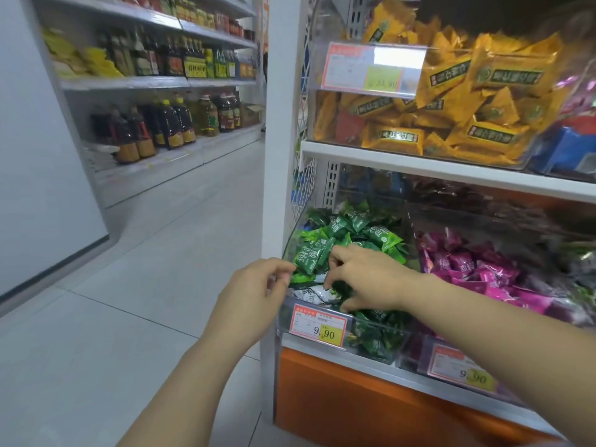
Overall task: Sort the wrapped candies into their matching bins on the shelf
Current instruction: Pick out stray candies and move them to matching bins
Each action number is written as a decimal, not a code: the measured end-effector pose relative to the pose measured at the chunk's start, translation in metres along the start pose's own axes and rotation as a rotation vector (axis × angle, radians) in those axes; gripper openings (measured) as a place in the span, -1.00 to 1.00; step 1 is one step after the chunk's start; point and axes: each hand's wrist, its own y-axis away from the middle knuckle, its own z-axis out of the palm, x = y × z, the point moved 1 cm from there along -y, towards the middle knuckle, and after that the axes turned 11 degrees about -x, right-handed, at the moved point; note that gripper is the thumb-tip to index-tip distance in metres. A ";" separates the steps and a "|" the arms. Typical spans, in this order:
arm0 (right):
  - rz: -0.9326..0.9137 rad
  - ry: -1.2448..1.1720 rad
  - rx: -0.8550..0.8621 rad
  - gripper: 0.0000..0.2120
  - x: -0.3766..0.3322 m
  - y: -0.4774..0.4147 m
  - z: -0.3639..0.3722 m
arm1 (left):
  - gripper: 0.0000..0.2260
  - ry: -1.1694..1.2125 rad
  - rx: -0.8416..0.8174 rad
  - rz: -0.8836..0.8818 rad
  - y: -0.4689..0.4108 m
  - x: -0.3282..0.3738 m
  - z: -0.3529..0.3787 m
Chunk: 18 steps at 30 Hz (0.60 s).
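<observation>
Right hand (364, 275) fingers curled in green-candy bin (387, 330) by white-wrapped candy (311, 293); left hand (254, 291) curled at rim. Grips unclear. Pinch white stray alone.

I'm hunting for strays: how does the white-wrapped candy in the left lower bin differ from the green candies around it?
The white-wrapped candy has a white wrapper with dark print; the green candies have green wrappers with white print. The white-wrapped candy lies at the front, just behind the price tag; the green candies are heaped throughout. Both are small sealed packets in the same clear bin.
</observation>
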 end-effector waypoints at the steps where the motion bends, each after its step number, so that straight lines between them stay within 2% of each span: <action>1: -0.005 -0.001 0.047 -0.65 0.000 0.000 0.001 | -0.82 -0.004 0.001 -0.003 -0.001 0.000 0.000; 4: -0.011 -0.139 0.155 -0.82 0.003 0.000 0.002 | -0.82 0.003 -0.002 0.007 -0.002 0.001 0.000; 8: -0.031 -0.471 0.208 -0.91 0.006 0.011 -0.009 | -0.81 0.115 -0.011 0.034 -0.001 0.004 0.001; 13: -0.075 -0.769 0.276 -0.91 -0.007 0.032 -0.036 | -0.70 0.315 -0.077 0.093 0.001 0.020 0.003; 16: -0.109 -0.912 0.336 -0.91 -0.012 0.032 -0.040 | -0.76 0.380 -0.076 0.095 0.001 0.023 0.001; 18: -0.122 -1.027 0.314 -0.90 -0.013 0.029 -0.034 | -0.83 0.368 -0.049 0.070 0.002 0.021 -0.002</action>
